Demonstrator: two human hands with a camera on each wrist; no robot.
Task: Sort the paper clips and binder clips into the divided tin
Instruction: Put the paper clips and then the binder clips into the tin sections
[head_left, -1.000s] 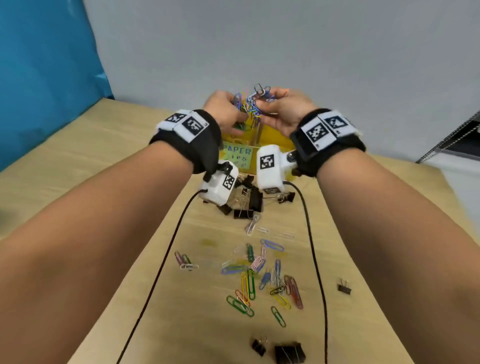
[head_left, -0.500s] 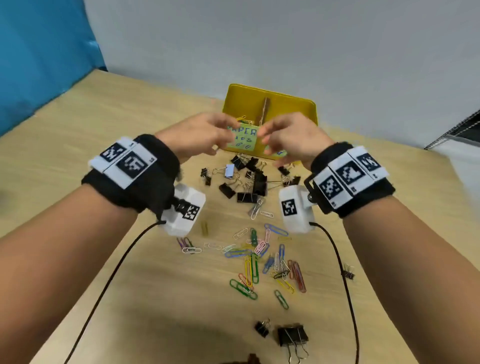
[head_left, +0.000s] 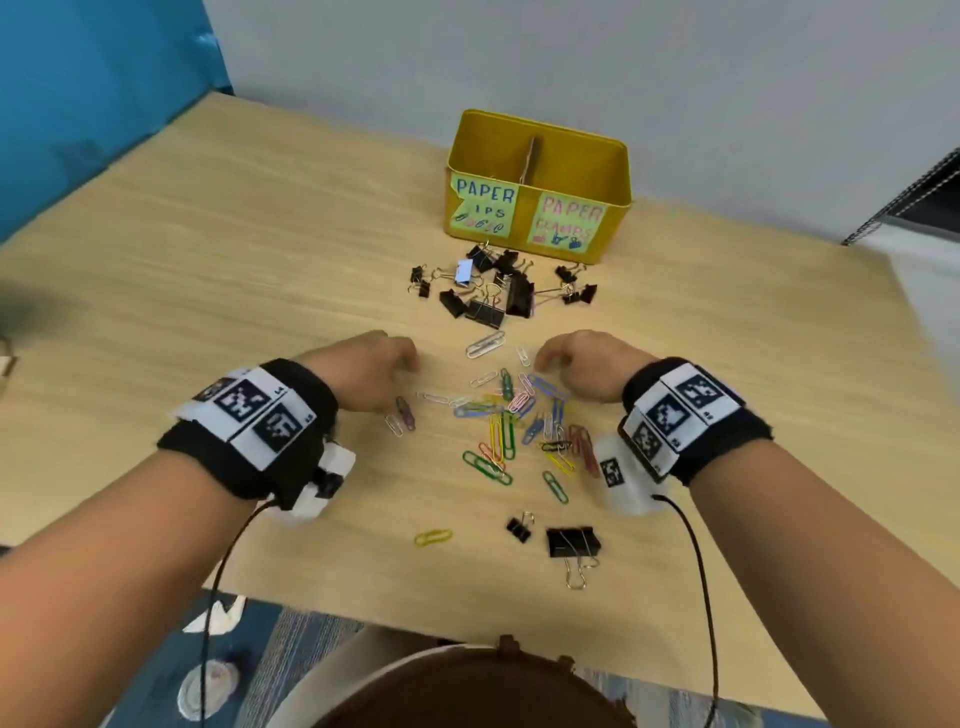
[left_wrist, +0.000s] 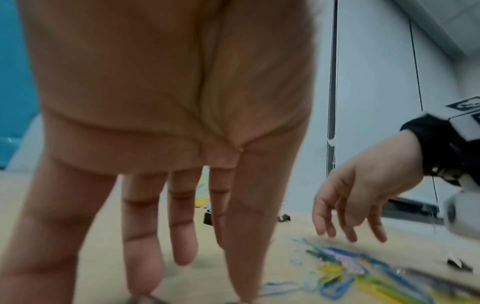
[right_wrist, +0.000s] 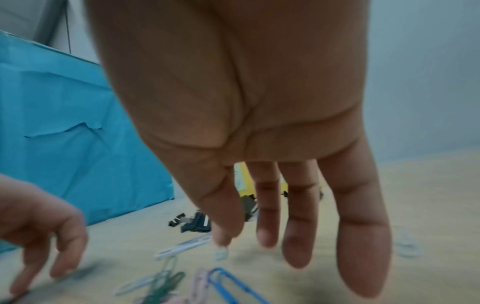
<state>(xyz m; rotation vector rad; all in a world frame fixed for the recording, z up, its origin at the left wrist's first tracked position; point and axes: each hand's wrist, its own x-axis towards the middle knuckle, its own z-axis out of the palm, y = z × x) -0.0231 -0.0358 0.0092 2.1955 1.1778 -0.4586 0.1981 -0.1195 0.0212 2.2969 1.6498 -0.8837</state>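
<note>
A wooden table (head_left: 218, 270) is lying under my arms, with a blue sheet (head_left: 93, 104) hanging at the far left and a grey wall behind. At the far side the yellow divided tin (head_left: 540, 156) is standing upright, a cardboard divider (head_left: 531, 156) splitting it into a left half labelled for paper clips and a right half labelled for clamps. Just in front of it a heap of black binder clips (head_left: 498, 291) is lying between the tin and my hands. Two more binder clips (head_left: 566, 543) are sitting near the table's near edge, with a lone yellow paper clip (head_left: 432, 537) to their left. The coloured paper clips (head_left: 519, 421) are scattered between my two hands. My left hand (head_left: 363, 374) is hovering at the left edge of that scatter, fingers spread and pointing down, holding nothing; my right hand (head_left: 582, 371) is hovering at its right edge, fingers likewise loose and apart, empty. Whether any fingertip is touching the table I cannot tell.
</note>
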